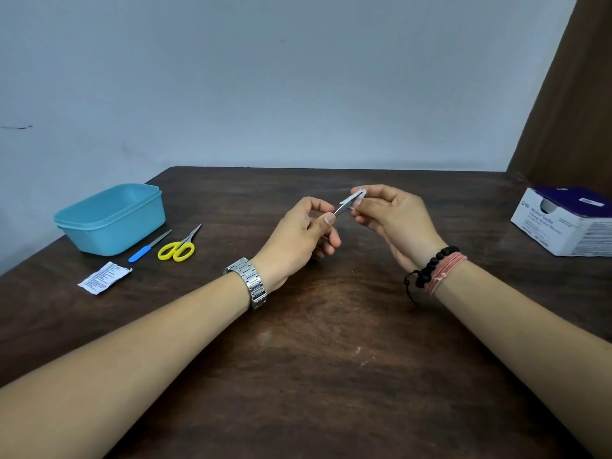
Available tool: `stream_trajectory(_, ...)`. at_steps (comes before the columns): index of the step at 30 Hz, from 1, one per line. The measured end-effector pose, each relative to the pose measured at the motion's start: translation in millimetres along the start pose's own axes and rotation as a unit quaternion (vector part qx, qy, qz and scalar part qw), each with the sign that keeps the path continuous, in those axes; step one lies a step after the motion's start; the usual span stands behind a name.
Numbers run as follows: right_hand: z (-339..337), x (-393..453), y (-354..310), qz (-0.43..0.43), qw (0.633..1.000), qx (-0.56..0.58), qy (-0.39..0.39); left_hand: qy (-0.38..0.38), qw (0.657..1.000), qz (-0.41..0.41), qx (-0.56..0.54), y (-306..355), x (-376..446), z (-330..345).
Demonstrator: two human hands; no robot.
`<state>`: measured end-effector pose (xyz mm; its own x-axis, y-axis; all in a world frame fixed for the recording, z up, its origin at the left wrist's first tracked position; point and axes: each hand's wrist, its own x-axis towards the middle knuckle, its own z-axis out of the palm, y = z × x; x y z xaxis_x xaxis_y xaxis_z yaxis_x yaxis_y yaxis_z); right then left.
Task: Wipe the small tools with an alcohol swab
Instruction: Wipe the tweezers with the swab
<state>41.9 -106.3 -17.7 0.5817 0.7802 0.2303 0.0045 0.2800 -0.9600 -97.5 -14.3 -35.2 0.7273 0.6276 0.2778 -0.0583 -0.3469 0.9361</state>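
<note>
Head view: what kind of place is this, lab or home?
Likely a plain home or office desk, not a lab: a dark wooden table against a bare pale wall, a white and purple box of alcohol swabs, small yellow-handled scissors and a light blue plastic tub.

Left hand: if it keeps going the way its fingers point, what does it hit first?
Probably the right hand: the left hand points up-right along the metal tweezers, whose far end the right fingers pinch through a swab.

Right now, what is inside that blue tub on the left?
Its inside is hidden: the blue tub is seen from the side, near wall blocking it. A blue-handled file and yellow scissors lie on the table before it.
</note>
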Motion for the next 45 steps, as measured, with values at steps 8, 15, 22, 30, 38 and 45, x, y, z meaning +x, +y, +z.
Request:
stream_trajectory(8,0,1,0,0.006,1.000,0.007,0.014,0.002,1.000,-0.003,0.006,-1,1,-1)
stream_trajectory(15,-5,5,-4,-0.029,0.996,0.035,0.070,0.013,1.000,-0.004,0.024,-2,2,-1)
stream_trajectory(22,-10,3,-7,-0.171,0.965,-0.189,0.064,0.016,1.000,-0.024,0.006,-5,3,-2)
stream_trajectory(30,-7,2,1,-0.219,0.901,-0.373,0.035,0.020,1.000,-0.009,-0.008,-1,1,-2)
stream_trajectory(38,0,-4,3,-0.274,0.843,-0.461,-0.029,0.049,0.999,0.008,-0.014,1,1,-3)
stream_trajectory(45,-11,-1,4,-0.111,0.930,-0.347,-0.045,0.081,0.995,0.049,0.033,2,3,-8)
